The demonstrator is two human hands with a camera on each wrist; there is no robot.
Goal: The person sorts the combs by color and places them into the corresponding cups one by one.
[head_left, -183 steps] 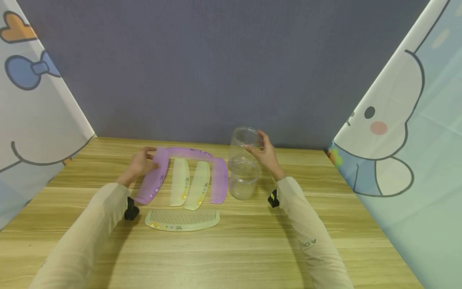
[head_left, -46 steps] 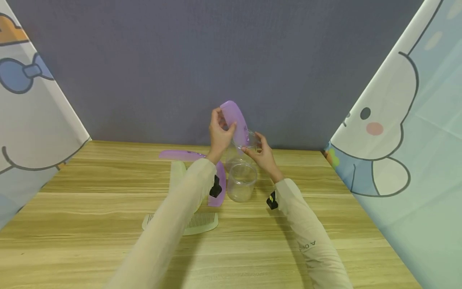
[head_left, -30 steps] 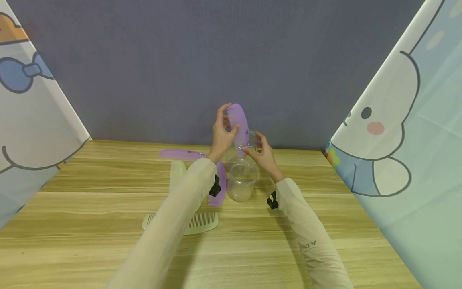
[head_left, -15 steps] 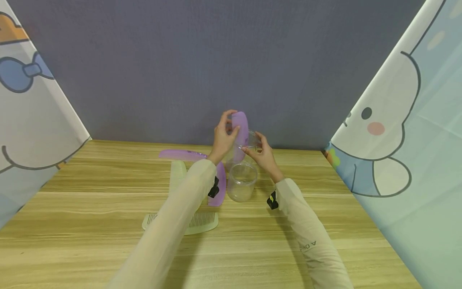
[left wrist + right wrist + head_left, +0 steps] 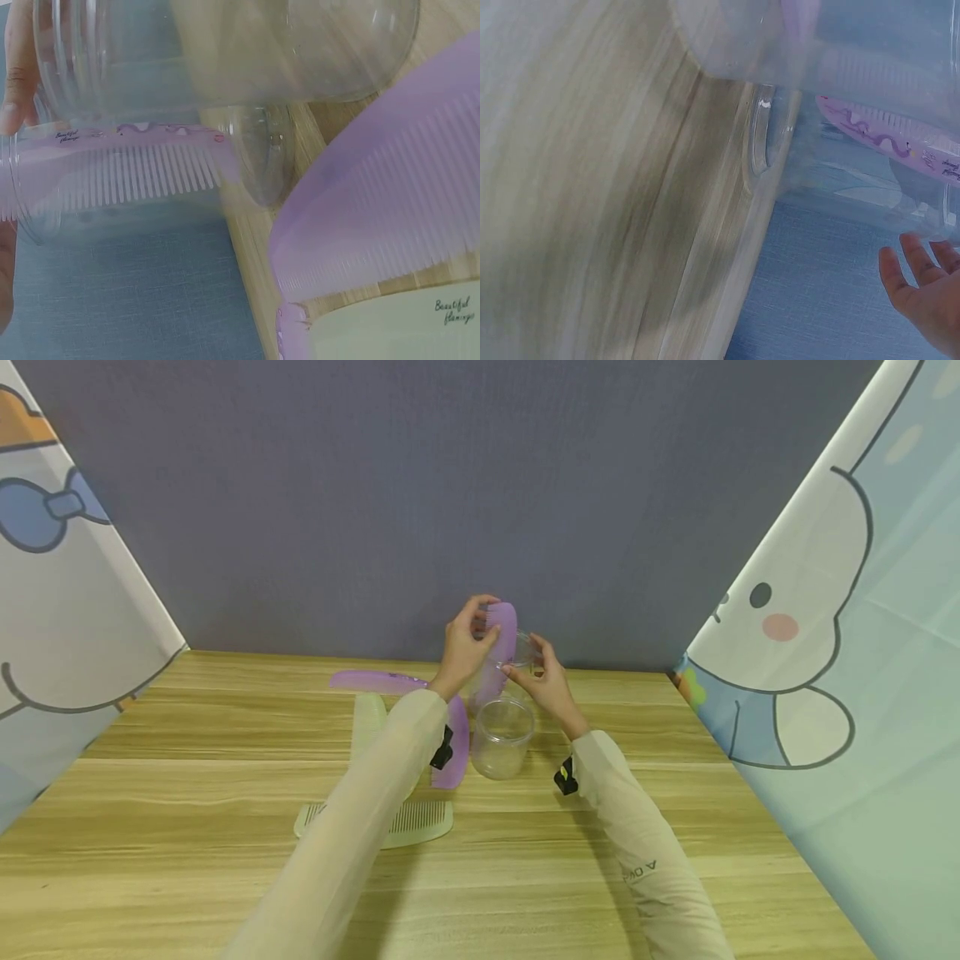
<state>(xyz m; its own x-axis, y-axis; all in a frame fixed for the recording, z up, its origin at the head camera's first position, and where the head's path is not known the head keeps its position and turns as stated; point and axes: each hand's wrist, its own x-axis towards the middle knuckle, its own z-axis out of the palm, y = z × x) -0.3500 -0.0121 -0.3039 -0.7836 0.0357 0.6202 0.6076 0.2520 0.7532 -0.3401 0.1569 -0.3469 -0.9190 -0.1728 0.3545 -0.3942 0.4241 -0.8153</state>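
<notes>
My left hand (image 5: 463, 652) pinches a purple comb (image 5: 504, 625) by its upper part. The comb stands nearly upright, its lower part inside the farther clear plastic jar (image 5: 525, 649). In the left wrist view, the teeth of this comb (image 5: 142, 169) show through the jar wall. Thumb and fingers of my right hand (image 5: 552, 692) span the same jar at its rim. The right wrist view has my right hand (image 5: 922, 289) at the jar's mouth end. A second clear jar (image 5: 501, 758) stands just in front of the held one.
Left of the jars lie two purple combs, one along the back (image 5: 375, 680) and one beside the near jar (image 5: 459, 747). Pale green combs, one lengthwise (image 5: 367, 718) and one crosswise (image 5: 422, 822), lie partly under my left sleeve. A grey-blue panel (image 5: 337, 527) rises behind the table.
My left hand has lifted the purple comb from the table's left side and carried it right to the farther jar. Over the last second the comb has sunk deeper inside. My right hand stays put.
</notes>
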